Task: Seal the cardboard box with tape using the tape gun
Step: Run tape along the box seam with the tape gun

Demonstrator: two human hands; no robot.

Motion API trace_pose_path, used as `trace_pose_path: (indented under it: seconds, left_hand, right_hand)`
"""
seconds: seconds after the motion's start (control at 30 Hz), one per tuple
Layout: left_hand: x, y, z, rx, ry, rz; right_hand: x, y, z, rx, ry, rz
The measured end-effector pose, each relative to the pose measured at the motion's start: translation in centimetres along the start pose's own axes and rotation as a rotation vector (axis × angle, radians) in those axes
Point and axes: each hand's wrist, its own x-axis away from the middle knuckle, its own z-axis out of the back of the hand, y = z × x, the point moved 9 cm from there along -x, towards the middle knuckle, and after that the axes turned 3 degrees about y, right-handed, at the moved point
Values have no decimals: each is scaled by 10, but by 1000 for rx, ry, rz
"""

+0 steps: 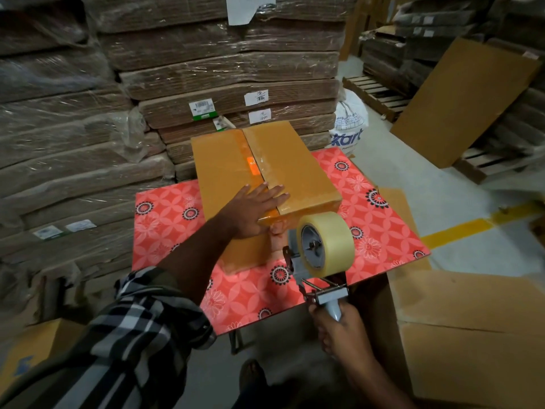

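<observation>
The box (259, 172) lies closed on the table (165, 214), which has a red cover with a flower pattern, and its long centre seam runs away from the person. A strip of clear tape (256, 163) shines along this seam, so I judge that the top pass is already laid and the step in hand is the finish at the near end. The left hand (253, 211) lies flat on the near part of the lid, its fingers straight and spread across the seam; it presses the flaps down and holds nothing. The right hand (339, 329) has its fingers curled tightly round the grey handle of the tape gun (321, 255). The gun stands in front of the near wall of the box, just below the top edge, with its big roll turned toward the camera. The mouth of the gun is hidden behind the roll, so I cannot tell if the blade touches the cardboard or if the tape is already cut. The next move probably calls for pulling the gun down the near wall so the tape folds over the edge, then tilting it to cut, while the left hand rubs the tape end flat. The risk is a loose, wrinkled end if the box slides on the smooth cover.
</observation>
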Motion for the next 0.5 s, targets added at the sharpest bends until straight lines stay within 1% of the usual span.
trace_pose_path:
  seconds: [0.13,0.2,0.27,0.3,0.4,0.5]
  left_hand:
    - [-2,-5,-4,28,-18,-16]
    - [-5,-12,-6,160,-68,8]
    - [-10,-19,-7,319,-110,74]
    - [-13,-21,-7,362,-110,119]
    - [-18,-24,-5,355,-61,261]
    - [-22,-19,-5,233,-5,300]
  right_hand:
    - [-10,9,2,62,9,10]
    - [-14,13,1,90,15,7]
    - [-19,14,1,116,29,12]
    - [-22,13,0,139,37,24]
    - [-32,14,-2,214,34,50]
    - [-42,15,-6,234,29,51]
